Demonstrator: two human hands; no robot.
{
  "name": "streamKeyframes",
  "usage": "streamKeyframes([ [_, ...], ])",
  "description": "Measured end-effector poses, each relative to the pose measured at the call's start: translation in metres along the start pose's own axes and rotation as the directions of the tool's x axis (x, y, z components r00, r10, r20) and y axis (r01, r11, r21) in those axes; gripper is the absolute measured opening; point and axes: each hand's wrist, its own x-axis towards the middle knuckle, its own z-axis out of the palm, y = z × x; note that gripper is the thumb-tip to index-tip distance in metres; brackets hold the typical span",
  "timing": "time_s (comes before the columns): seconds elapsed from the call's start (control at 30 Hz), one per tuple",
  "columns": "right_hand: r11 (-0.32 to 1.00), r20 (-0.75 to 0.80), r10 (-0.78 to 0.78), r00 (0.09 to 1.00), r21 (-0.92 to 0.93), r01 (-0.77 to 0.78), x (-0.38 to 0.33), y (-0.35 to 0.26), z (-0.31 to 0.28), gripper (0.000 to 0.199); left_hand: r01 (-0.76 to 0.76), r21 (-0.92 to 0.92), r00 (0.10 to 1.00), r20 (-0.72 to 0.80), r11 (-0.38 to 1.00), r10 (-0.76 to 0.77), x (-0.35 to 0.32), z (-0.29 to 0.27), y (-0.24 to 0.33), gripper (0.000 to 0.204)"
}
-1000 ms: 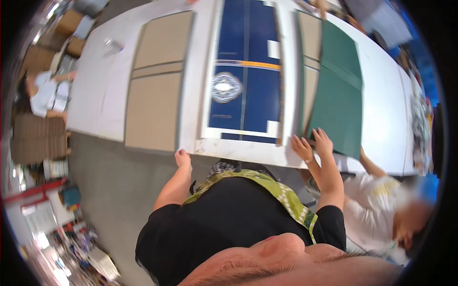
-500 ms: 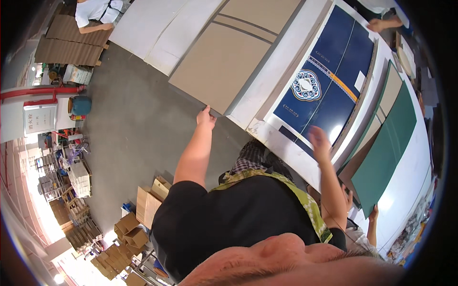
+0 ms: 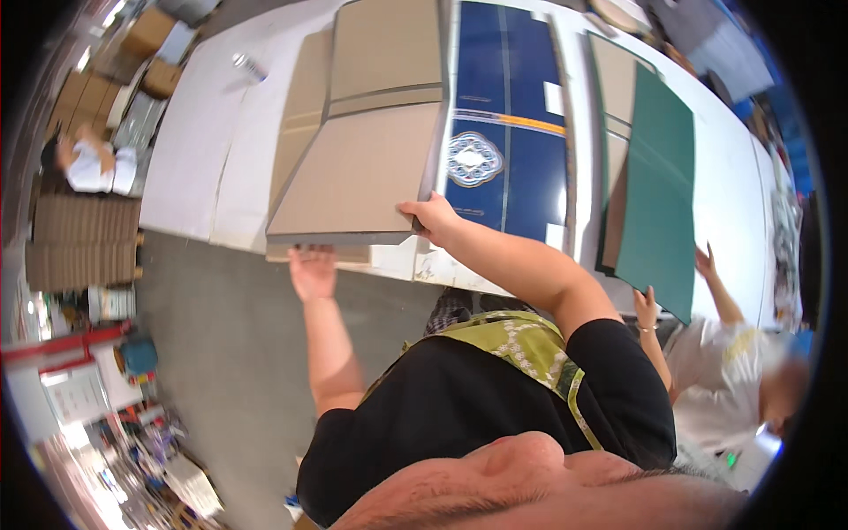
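A beige folding cover board [image 3: 362, 168] with grey edges and crosswise creases is raised at its near end above the table. My right hand [image 3: 433, 219] grips its near right corner, thumb on top. Below its near edge is my left hand [image 3: 314, 272], palm up and fingers stretched toward the edge; blur hides whether they touch it. Another beige board [image 3: 305, 97] lies partly covered underneath. Just right of my right hand, a dark blue printed cover [image 3: 534, 185] with a white ornate medallion and an orange band lies flat.
On my right, a co-worker's hands [image 3: 647, 309] hold a dark green sheet [image 3: 658, 185] over another beige board. A can [image 3: 249, 67] lies on the white table [image 3: 190, 168]. Another person [image 3: 102, 163] is at far left, beside stacked brown boards [image 3: 84, 234].
My right hand has moved from above the blue cover to the beige board's corner. My left hand has shifted left along its near edge. The view has turned, and the board's near end is now raised.
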Motion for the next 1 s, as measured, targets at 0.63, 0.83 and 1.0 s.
streamKeyframes([
  [0.63,0.722,-0.526,-0.405,0.748,-0.686,-0.091,-0.045,0.029,-0.393,0.070,0.589,0.407,0.783,-0.503,0.698,-0.367,0.003,0.011,-0.286,0.043],
  [0.83,0.695,-0.506,-0.430,0.748,-0.714,-0.084,-0.051,0.028,-0.372,0.071,0.575,0.571,0.816,-0.449,0.587,-0.363,0.005,-0.001,-0.283,0.034],
  [1.0,0.526,-0.448,-0.474,0.758,-0.834,-0.164,-0.064,0.017,-0.368,0.081,0.612,0.602,0.791,-0.476,0.513,-0.385,0.007,-0.009,-0.289,0.022],
])
